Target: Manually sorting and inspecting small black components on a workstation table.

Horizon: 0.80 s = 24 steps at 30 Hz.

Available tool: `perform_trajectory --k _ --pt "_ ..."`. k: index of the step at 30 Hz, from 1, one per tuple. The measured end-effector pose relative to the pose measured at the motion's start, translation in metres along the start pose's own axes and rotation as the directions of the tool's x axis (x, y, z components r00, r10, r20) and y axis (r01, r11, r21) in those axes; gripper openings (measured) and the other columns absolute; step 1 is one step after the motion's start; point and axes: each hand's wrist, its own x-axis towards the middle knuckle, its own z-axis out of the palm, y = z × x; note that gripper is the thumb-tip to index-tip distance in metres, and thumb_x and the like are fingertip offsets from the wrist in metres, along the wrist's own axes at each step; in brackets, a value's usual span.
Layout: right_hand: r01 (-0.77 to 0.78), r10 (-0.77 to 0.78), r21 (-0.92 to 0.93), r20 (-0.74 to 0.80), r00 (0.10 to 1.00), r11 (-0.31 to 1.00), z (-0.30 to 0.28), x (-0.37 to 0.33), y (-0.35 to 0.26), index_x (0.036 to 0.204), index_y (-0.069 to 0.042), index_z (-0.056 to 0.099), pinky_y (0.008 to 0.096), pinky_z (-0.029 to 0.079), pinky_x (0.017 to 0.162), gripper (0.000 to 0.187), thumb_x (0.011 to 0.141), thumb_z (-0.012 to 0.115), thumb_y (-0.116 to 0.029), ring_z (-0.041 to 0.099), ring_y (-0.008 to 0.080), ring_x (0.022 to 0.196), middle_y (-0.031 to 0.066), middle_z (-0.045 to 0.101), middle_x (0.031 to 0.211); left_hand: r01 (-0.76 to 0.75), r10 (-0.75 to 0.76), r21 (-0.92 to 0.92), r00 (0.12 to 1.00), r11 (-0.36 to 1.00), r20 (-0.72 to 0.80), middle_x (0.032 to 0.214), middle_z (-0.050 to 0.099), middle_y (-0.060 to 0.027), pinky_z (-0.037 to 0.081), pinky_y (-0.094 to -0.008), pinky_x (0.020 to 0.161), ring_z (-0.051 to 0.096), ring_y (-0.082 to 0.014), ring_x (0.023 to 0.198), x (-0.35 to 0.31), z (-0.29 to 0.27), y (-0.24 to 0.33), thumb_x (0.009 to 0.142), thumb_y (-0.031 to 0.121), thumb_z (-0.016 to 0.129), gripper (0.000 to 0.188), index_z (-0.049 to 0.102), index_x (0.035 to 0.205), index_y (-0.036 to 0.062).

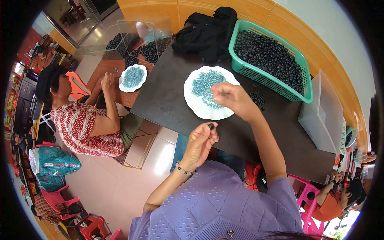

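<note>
My left hand (200,141) pinches a small dark round piece (211,126) between thumb and fingertips, just off the table's near edge. A scalloped white plate (191,105) in front of me bears many tiny blue, clear-looking beads (208,82). Over the plate's right side is my right hand (234,99), its thumb and fingertips drawn together. Whatever they may hold is too small to make out. Beside my right wrist, a loose group of small black pieces (258,99) lies on the dark table (160,98).
A green basket (256,76) full of black pieces stands at the back right, near a translucent bin (322,116). Black cloth (206,36) lies at the back. On the left, a seated person (88,124) works by another bead plate (142,76) and black heaps (150,52).
</note>
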Motion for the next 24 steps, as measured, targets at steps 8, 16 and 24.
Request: perform_trajectory --k 8,16,24 --pt "-0.174 0.140 0.382 0.115 0.983 0.907 0.010 -0.060 -0.022 0.084 -0.004 0.064 0.0267 0.041 0.085 0.017 0.082 0.071 -0.020 0.052 0.0101 0.096 0.0058 0.053 0.114 0.078 -0.077 -0.059 0.997 0.995 0.019 0.083 0.054 0.0010 0.042 -0.0274 0.074 0.049 -0.0115 0.078 0.002 0.012 -0.004 0.095 0.030 0.056 0.025 0.060 0.101 0.0052" --pt "-0.166 0.148 0.366 0.077 0.986 0.916 0.009 -0.072 -0.012 0.086 -0.001 0.065 0.0246 0.044 0.081 0.015 0.084 0.069 -0.016 0.054 0.0091 0.090 0.0057 0.053 0.110 0.160 -0.164 -0.123 0.986 0.979 -0.016 0.083 0.059 -0.0012 0.046 -0.0241 0.073 0.053 -0.0098 0.075 0.002 0.015 -0.011 0.096 0.029 0.055 0.025 0.062 0.092 0.0054" --pt "-0.237 0.211 0.414 0.108 0.971 0.879 0.003 -0.076 0.001 0.086 -0.002 0.065 0.0267 0.046 0.082 0.015 0.083 0.069 -0.016 0.057 0.0110 0.089 0.0073 0.057 0.107 0.224 -0.230 -0.104 0.972 0.969 -0.050 0.075 0.059 -0.0003 0.046 -0.0218 0.069 0.053 -0.0091 0.071 0.001 0.021 -0.012 0.096 0.030 0.055 0.029 0.065 0.097 0.0022"
